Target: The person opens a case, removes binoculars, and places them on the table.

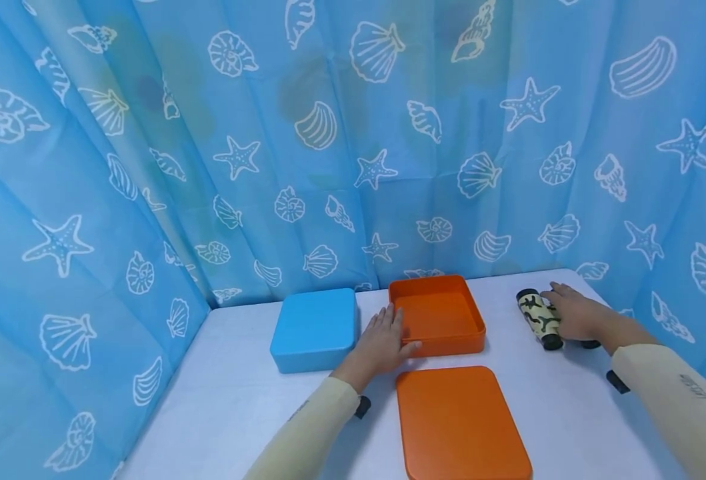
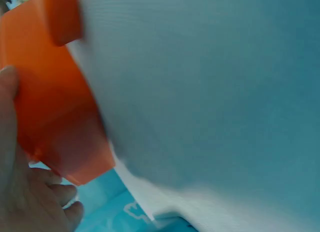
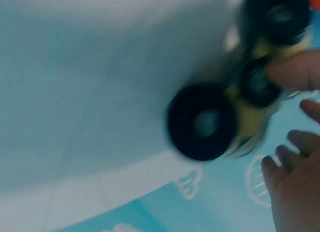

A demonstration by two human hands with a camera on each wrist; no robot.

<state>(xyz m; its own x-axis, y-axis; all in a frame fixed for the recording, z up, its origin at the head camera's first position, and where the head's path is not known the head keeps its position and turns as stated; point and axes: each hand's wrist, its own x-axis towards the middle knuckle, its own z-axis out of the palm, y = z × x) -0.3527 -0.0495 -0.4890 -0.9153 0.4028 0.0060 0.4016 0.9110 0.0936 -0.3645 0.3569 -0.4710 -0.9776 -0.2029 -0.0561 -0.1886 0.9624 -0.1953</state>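
Observation:
An open orange box (image 1: 449, 346) stands near the back of the table. My left hand (image 1: 383, 340) lies at its left front corner, fingers stretched along the left side and thumb toward the front wall. In the left wrist view the thumb touches the orange box (image 2: 60, 86), and the fingers spread past its corner. At the right, my right hand (image 1: 577, 317) is over camouflage-patterned binoculars (image 1: 537, 313) with black ends. The right wrist view is blurred; there the thumb is at the middle knob of the binoculars (image 3: 247, 117), and the other fingers stay apart from the barrels.
A closed blue box (image 1: 317, 327) stands left of the orange one. In front lies a flat orange lid (image 1: 461, 420). The white table (image 1: 221, 400) ends at a blue curtain (image 1: 329, 167) with white shell and starfish prints, at the back and both sides.

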